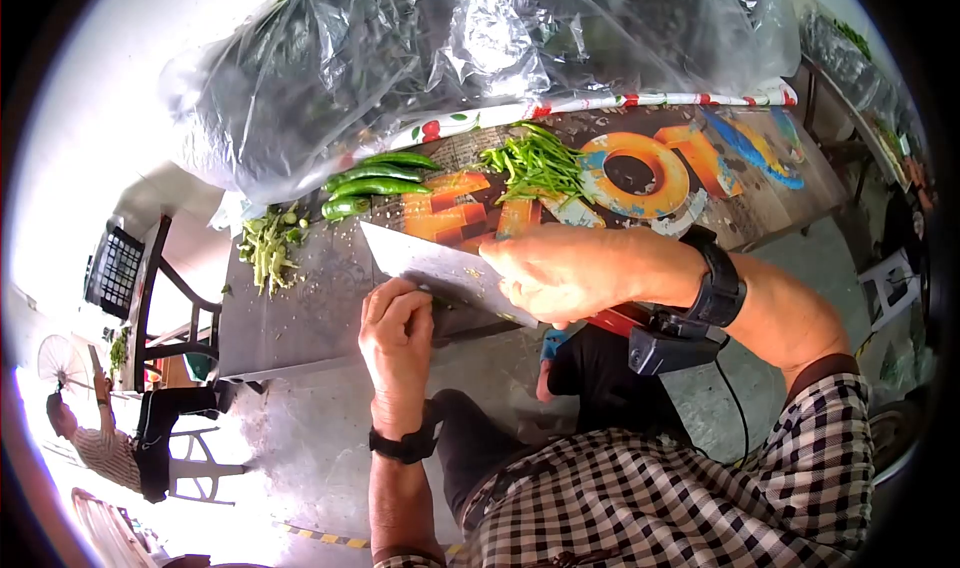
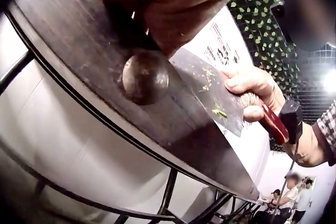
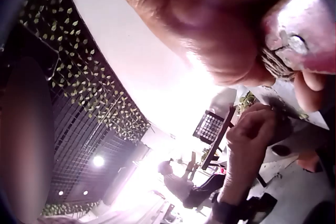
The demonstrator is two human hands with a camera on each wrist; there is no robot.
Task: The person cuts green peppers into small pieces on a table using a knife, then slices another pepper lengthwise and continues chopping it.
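My right hand (image 1: 560,268) grips a broad cleaver (image 1: 425,260) by its red handle (image 2: 275,124), near the cord-wrapped neck. Green bits cling to the blade's face in the left wrist view. Close against the blade, my left hand (image 1: 397,330) has its fingers curled, with a bit of green pepper (image 1: 425,289) showing at the fingertips; the rest is hidden under the hand. Thin green pepper strips (image 1: 537,164) lie in a heap beyond my right hand. Whole green peppers (image 1: 378,184) lie to their left, and cut pepper stems (image 1: 270,250) are piled farther left.
The dark wooden table (image 1: 300,323) has painted letters, and its front edge runs below my hands. Clear plastic sheeting (image 1: 480,48) covers a bulky heap along the back. A round metallic disc (image 2: 145,78) lies near the edge. Another person (image 1: 115,448) sits at the far left.
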